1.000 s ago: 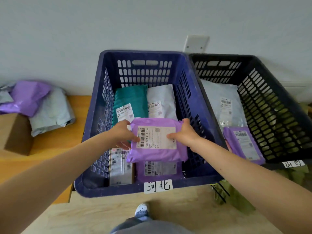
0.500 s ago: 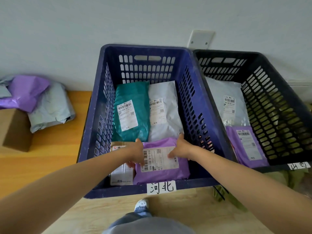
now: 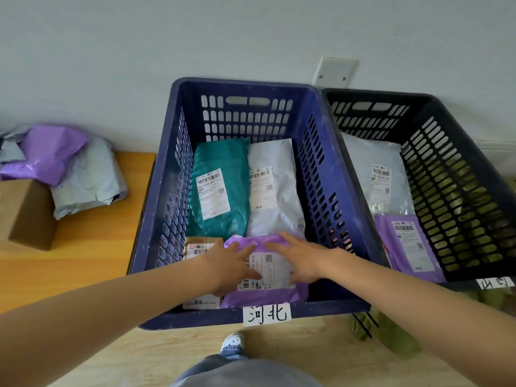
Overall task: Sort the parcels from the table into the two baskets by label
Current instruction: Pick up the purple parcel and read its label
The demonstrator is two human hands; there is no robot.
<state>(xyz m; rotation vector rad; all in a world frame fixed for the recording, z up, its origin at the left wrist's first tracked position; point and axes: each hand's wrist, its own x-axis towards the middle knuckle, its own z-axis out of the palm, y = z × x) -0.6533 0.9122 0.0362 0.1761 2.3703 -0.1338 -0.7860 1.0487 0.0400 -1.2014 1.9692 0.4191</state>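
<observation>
Purple parcel (image 3: 265, 297): flat, label up, at blue basket's (image 3: 245, 82) 6 o'clock end, long axis 9-to-3. My left hand (image 3: 231, 263) and right hand (image 3: 301, 261) rest on it, straight-fingered and apart.

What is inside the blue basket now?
The blue basket holds a teal parcel, a white parcel, a brown box and a purple parcel, on which the left hand and right hand rest flat. What lies under the purple parcel is covered.

The blue basket (image 3: 171, 191) is open from above and walled all round. A teal parcel (image 3: 220, 188) and a white parcel (image 3: 275, 191) fill its far end. A small box (image 3: 199, 247) and a purple parcel (image 3: 265, 297), with the left hand (image 3: 231, 263) and right hand (image 3: 301, 261) flat on it, crowd the near edge. Only the near right corner has bare floor.
</observation>
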